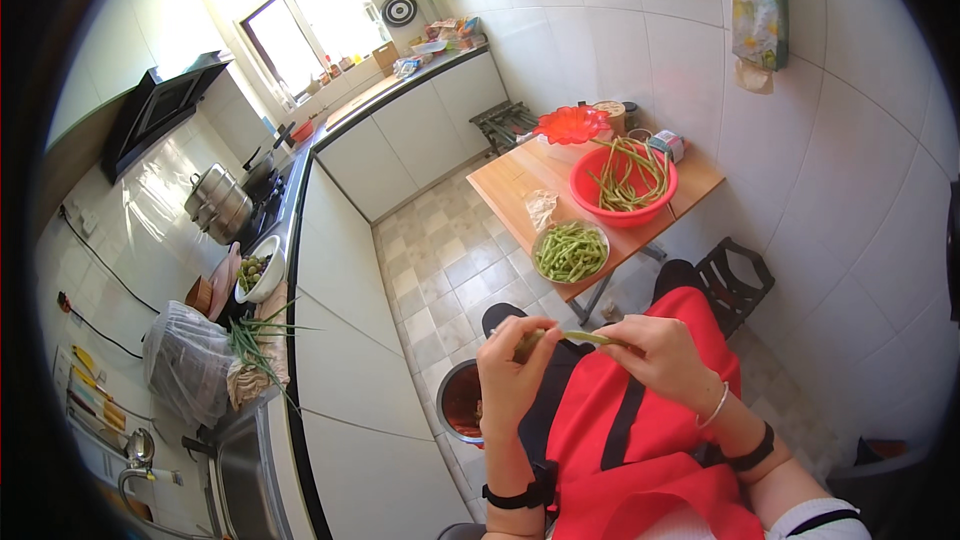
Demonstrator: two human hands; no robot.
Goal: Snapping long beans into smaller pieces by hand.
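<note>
Between my two hands, above my red apron (600, 420), stretches a green bean (583, 337). My left hand (515, 360) pinches one end and my right hand (655, 348) grips the other, fingers closed on both sides. Ahead of them, at the near edge of a small wooden table (510, 180), a bowl of short bean pieces (571, 252) stands. Behind it, a red basin (662, 202) holds long whole beans (630, 177). Below and left of my left hand is a dark bin (448, 395), its contents hard to make out.
A red scalloped dish (572, 124) and a crumpled plastic bag (541, 207) are on the table. A black plastic crate or stool (735, 283) stands right of my knee. Along the left counter are a steamer pot (218, 205), a white bowl (262, 270), green onions (262, 345) and a sink (250, 480).
</note>
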